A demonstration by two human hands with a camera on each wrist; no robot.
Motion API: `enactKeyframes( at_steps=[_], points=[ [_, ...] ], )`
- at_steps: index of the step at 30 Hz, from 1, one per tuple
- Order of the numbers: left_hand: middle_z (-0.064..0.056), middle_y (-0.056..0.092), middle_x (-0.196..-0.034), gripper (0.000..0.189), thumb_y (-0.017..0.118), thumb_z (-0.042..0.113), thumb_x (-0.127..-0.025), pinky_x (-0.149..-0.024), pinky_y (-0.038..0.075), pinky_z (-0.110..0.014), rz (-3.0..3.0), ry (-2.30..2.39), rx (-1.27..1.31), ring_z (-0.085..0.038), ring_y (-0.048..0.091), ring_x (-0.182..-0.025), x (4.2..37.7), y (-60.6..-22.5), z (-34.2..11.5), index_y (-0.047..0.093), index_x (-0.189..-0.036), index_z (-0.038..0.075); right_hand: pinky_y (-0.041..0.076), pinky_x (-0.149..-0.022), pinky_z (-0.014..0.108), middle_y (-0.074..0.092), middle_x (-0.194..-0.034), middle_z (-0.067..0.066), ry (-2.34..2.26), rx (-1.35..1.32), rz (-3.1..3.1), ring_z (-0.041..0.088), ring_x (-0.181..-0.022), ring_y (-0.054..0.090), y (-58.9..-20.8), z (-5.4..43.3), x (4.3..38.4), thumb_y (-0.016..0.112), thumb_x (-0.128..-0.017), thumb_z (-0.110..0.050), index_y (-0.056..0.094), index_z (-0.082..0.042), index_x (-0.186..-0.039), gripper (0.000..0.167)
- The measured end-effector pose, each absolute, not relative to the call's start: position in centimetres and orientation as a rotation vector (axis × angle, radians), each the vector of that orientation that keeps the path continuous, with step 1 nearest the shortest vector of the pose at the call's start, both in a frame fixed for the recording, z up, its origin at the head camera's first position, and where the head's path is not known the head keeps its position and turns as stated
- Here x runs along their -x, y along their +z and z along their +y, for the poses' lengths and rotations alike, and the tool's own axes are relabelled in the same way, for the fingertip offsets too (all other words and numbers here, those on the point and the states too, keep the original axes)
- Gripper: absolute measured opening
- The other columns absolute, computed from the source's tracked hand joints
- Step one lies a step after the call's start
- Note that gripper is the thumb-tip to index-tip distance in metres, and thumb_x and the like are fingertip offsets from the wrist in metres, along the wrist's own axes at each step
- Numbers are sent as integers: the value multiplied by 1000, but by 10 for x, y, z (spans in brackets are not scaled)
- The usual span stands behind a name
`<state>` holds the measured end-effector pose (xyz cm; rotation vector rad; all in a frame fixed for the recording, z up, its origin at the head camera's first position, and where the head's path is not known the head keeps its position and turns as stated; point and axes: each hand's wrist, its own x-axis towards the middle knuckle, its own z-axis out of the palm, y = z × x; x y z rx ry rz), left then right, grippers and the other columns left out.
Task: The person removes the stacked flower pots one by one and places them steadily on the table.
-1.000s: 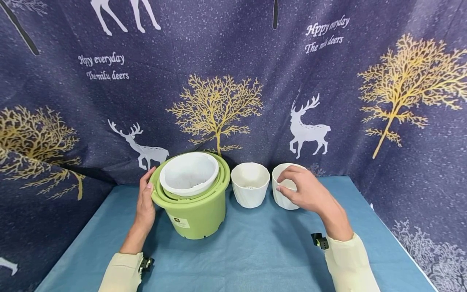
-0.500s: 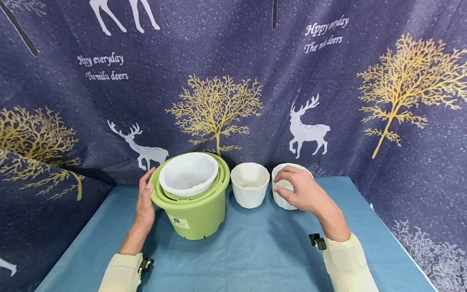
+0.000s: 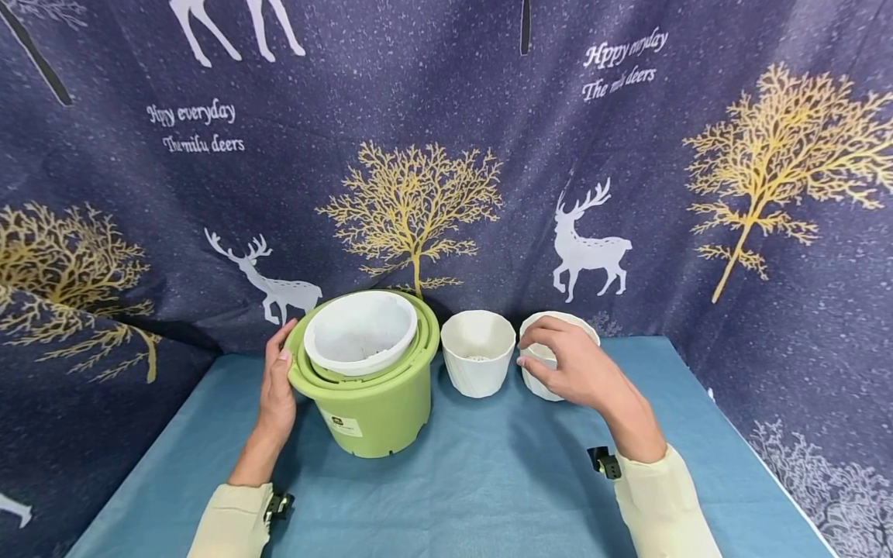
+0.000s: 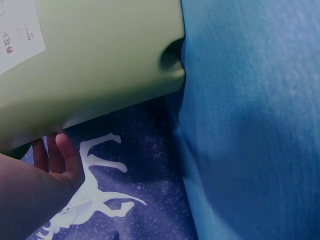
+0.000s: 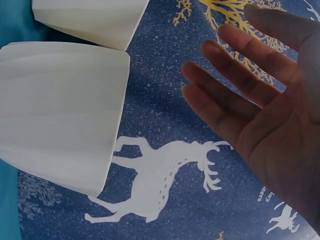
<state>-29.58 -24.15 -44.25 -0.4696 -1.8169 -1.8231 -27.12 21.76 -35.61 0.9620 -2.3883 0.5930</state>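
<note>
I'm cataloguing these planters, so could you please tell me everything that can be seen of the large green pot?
The large green pot looks like smooth plastic, with a wide rim, a pale label on its side and notches at its base. It stands upright on the blue cloth, left of a fluted white pot, with an inner green rim and a round white pot nested inside. The left hand rests against its rim.

free cloth (image 3: 446,496) in front, pots (image 3: 478,377) behind
</note>
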Motion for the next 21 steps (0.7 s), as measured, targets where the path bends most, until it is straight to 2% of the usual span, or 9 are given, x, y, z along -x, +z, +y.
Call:
enactKeyframes(
  at_steps=[10,21],
  points=[
    [-17,34,-166,55,28,23,-114,-116,31,-16,-1830,-1804,476,-11,38,-148,296,-442,-242,33,-163,0,54,-92,45,71,-108,4,606,-961,-2406,22,-104,67,-356,215,272,80,-93,-12,77,-10,-100,8],
    [-16,36,-164,56,29,23,-113,-115,32,-16,-1820,-1810,471,-10,40,-146,295,-442,-241,32,-163,-2,55,-90,45,70,-107,3,610,-962,-2415,22,-101,67,-355,212,270,80,-93,-12,77,-6,-102,12]
  ],
)
